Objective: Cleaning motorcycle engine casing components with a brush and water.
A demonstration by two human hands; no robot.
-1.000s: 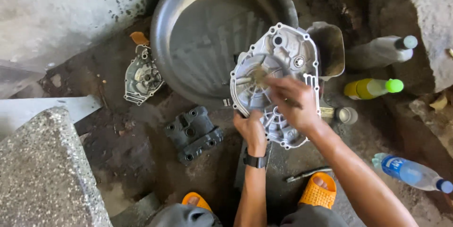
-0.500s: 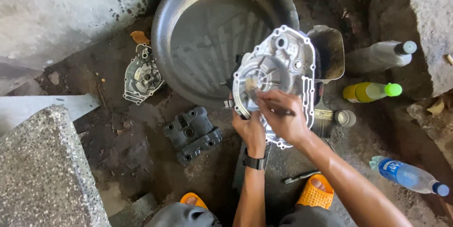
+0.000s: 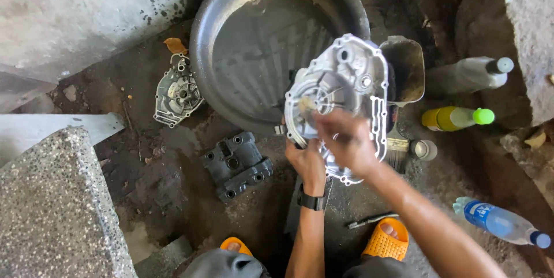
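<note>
A silver engine cover (image 3: 353, 75) is held upright over the rim of a large black basin (image 3: 254, 35). My left hand (image 3: 307, 162), with a black watch on its wrist, grips the cover's lower left edge. In front of the cover's lower half, my right hand (image 3: 347, 142) is closed on a small brush (image 3: 306, 105). The bristles rest against the round recess on the cover's left side.
On the oily ground lie a small round engine cover (image 3: 176, 93) and a dark grey cylinder cover (image 3: 236, 163). On the right are a dirty tin (image 3: 407, 67), a paintbrush (image 3: 397, 151), a grey bottle (image 3: 467, 73), a yellow bottle (image 3: 456, 117) and a blue bottle (image 3: 499, 223). A speckled stone slab (image 3: 52, 209) fills the bottom left.
My right hand has slid down and to the left across the cover, bringing the brush to its round recess. My left hand keeps its grip on the lower edge.
</note>
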